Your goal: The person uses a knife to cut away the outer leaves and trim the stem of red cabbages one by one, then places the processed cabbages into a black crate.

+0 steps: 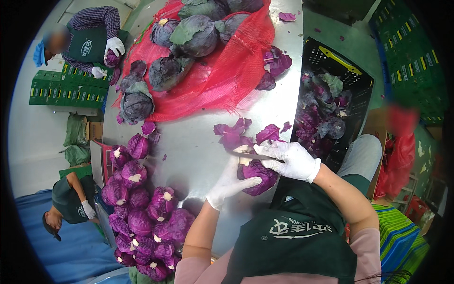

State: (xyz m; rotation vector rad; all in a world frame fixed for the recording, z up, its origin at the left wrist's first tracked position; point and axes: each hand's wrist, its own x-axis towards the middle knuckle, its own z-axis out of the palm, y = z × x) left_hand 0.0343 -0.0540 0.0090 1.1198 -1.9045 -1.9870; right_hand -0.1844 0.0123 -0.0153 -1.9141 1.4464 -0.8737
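My left hand [228,186], in a white glove, grips a red cabbage head [260,177] near the front edge of the metal table. In my right hand [292,159], also gloved, is a knife [248,155]; its blade lies across the pale stem end [245,161] of that cabbage. Loose purple leaves [232,134] lie just beyond the blade. The knife's handle is mostly hidden by my right fingers.
Trimmed red cabbages [138,220] are heaped on the left. Untrimmed cabbages [197,35] rest on a red mesh bag [212,85]. A black crate [354,92] at the right holds leaf scraps. Across the table [198,136], a co-worker's gloved hand [114,46] holds a cabbage. Another person stands lower left.
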